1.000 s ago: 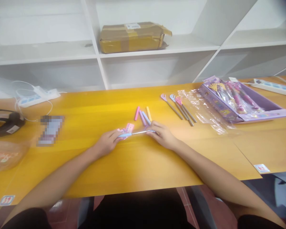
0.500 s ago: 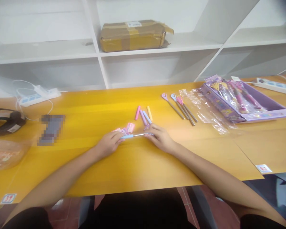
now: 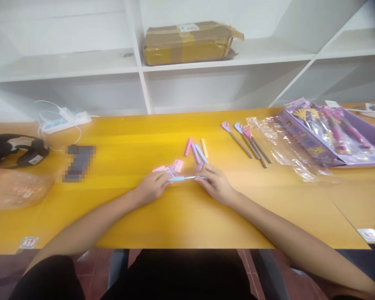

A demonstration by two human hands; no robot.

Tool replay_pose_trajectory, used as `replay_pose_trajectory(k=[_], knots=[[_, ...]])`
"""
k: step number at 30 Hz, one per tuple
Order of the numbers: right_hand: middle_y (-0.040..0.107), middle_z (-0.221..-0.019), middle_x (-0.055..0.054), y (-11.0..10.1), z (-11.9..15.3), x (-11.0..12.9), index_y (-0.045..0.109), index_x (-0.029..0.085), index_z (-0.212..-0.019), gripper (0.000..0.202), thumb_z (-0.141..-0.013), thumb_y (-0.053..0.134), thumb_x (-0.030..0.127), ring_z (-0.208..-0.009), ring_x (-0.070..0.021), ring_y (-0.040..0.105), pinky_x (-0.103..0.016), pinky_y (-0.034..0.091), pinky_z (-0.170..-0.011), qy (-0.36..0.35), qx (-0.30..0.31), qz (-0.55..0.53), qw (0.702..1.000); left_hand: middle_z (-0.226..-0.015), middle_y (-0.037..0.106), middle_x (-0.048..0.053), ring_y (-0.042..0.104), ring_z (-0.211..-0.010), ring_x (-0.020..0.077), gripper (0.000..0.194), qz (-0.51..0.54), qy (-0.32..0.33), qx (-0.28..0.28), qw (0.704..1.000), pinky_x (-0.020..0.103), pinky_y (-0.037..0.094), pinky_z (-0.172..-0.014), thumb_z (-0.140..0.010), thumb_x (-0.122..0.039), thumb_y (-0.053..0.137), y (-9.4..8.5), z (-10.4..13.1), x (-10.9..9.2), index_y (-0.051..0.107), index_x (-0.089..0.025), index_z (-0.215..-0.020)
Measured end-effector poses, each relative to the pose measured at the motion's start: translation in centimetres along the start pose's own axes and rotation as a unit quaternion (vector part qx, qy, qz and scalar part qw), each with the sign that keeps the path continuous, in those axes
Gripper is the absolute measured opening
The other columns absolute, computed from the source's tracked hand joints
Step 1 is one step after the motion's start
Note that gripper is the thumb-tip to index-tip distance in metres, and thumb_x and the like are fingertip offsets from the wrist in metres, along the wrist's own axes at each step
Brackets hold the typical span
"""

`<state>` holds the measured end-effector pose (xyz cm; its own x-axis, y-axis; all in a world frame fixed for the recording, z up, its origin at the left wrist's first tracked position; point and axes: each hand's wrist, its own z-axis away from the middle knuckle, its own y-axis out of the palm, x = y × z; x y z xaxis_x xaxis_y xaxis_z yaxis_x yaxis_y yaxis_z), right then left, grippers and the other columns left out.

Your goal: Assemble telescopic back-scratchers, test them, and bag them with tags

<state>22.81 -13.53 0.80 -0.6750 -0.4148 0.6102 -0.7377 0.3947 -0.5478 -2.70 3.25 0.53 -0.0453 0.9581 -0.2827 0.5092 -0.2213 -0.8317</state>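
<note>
A thin rod with a light blue handle [image 3: 176, 178] spans the gap between my hands, low over the yellow table [image 3: 128, 141]. My left hand [image 3: 153, 186] is closed on its blue handle. My right hand [image 3: 217, 183] pinches the metal part at the other end; the tip is mostly hidden by the fingers. Small pink cards [image 3: 178, 166] lie just beyond my left hand. Past my right hand are a pink tube [image 3: 188, 146], a purple tube [image 3: 195, 153], a light blue tube [image 3: 201, 153] and a yellow tube [image 3: 204, 148].
Several metal rods with hand-shaped heads [image 3: 247, 132] lie right of centre, beside clear plastic wrappers [image 3: 281, 146] and a purple box [image 3: 359, 159] of packaged items. At left are a power strip [image 3: 65, 123], a black object [image 3: 34, 152] and an orange bag [image 3: 17, 191]. A carton [image 3: 187, 43] rests on the shelf.
The camera view has shifted, so the table items appear farther right. Both hands keep their hold on the blue-handled rod, and the gap between them looks slightly smaller.
</note>
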Motion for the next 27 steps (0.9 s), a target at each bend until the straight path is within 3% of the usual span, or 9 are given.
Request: replay_pose_trajectory(k=[19,27], knots=[[0.063,-0.089,-0.006,0.5,0.0,0.8,0.073,0.023,-0.107,0.012,-0.107,0.061,0.025,-0.082,-0.0198,0.062,-0.035,0.054,-0.074,0.008,-0.007,0.011,1.0,-0.099,0.079,0.009,0.075,-0.085,0.0194,0.03,0.014,-0.001,-0.019,1.0,0.031,0.06,-0.076,-0.113,-0.035,0.046,0.4,0.0,-0.7,0.071,-0.019,-0.113],[0.064,-0.091,-0.007,0.2,-0.5,1.4,0.072,0.023,-0.108,0.016,-0.11,0.057,0.029,-0.085,-0.02,0.064,-0.035,0.056,-0.077,0.022,0.014,0.02,0.999,-0.104,0.08,0.008,0.076,-0.094,0.021,0.034,0.018,-0.006,0.0,1.0,0.033,0.06,-0.085,-0.114,-0.039,0.044,-0.2,-0.2,0.0,0.072,-0.02,-0.116]])
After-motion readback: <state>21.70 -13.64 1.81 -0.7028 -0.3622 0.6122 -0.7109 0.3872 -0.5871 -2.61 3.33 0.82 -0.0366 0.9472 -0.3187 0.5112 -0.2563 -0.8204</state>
